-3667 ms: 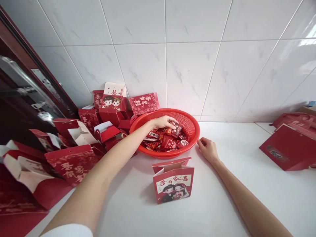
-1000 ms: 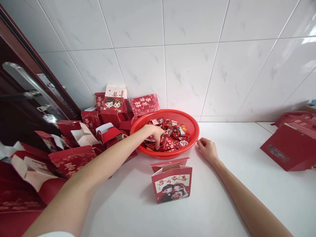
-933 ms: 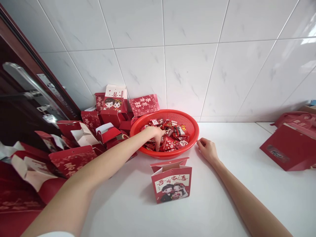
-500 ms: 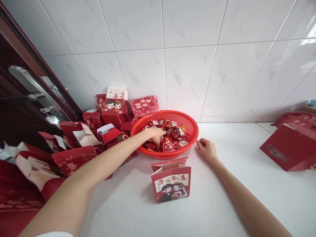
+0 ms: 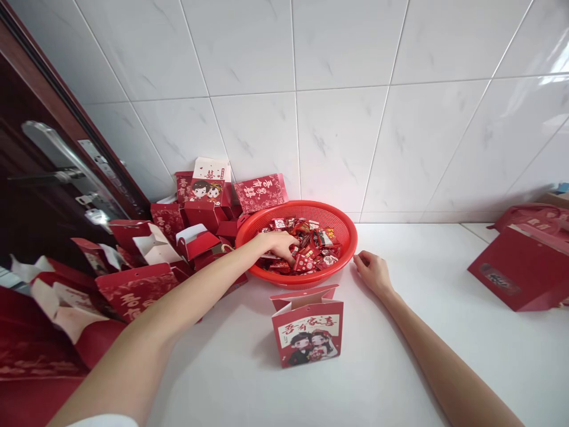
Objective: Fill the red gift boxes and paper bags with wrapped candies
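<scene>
My left hand (image 5: pixel 280 244) reaches over the rim into a red plastic basket (image 5: pixel 348 252), its fingers curled in among wrapped candies (image 5: pixel 311 252). The fingertips are partly buried, so how many candies lie between them cannot be seen. On the white counter, my right hand (image 5: pixel 374 271) rests beside the basket's right edge, fingers curled in and nothing visible in them. In front of the basket stands a red paper gift box (image 5: pixel 307 332), upright with its top open, printed with a cartoon couple.
Many red gift boxes (image 5: pixel 136 290), several with open flaps, crowd the counter at left. A closed-looking red box (image 5: pixel 520 270) stands at right, with a red bag (image 5: pixel 533 216) behind it. A tiled wall (image 5: pixel 338 142) backs the counter (image 5: pixel 222 367); a dark door (image 5: pixel 35 172) is at far left.
My left hand's fingers have drawn together and sunk lower among the candies, shifting some of them. My right hand and the gift box in front have stayed put.
</scene>
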`<state>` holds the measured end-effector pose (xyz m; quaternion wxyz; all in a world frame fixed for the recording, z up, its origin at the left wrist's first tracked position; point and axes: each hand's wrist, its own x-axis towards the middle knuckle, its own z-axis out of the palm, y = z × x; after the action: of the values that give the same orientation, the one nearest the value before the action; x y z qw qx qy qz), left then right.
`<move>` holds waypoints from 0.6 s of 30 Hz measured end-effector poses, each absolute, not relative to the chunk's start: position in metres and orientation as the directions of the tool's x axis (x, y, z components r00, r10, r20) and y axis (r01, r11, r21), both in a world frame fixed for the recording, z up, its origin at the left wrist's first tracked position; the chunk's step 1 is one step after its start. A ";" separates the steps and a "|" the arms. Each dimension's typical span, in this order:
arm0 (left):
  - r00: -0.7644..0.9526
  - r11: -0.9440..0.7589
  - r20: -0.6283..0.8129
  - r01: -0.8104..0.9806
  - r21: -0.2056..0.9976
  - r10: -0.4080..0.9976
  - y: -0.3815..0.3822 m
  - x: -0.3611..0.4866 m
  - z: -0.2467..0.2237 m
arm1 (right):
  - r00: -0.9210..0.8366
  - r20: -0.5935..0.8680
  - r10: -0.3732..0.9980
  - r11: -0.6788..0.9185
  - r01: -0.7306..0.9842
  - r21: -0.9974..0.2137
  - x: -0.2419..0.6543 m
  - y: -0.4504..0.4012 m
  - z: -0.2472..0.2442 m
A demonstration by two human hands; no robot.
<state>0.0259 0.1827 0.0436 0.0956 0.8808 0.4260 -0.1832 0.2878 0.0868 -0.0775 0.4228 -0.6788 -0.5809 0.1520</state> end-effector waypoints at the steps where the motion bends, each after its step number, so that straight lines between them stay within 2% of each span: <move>1: 0.572 -0.616 -0.394 0.787 0.020 0.719 0.182 0.026 0.044 | 0.278 0.286 0.917 0.034 0.660 -0.751 0.288 0.087 -0.077; 6: 0.593 -0.611 -0.376 0.787 0.083 0.712 0.183 0.024 0.046 | 0.275 0.294 0.915 0.043 0.659 -0.751 0.288 0.086 -0.078; 18: 0.681 -0.562 -0.219 0.713 0.420 0.699 0.200 0.018 0.035 | 0.274 0.293 0.916 0.040 0.664 -0.747 0.288 0.086 -0.077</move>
<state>0.0176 0.1996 0.0353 0.2438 0.8836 0.3994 -0.0140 0.2875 0.0859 -0.0767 0.4237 -0.6765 -0.5836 0.1489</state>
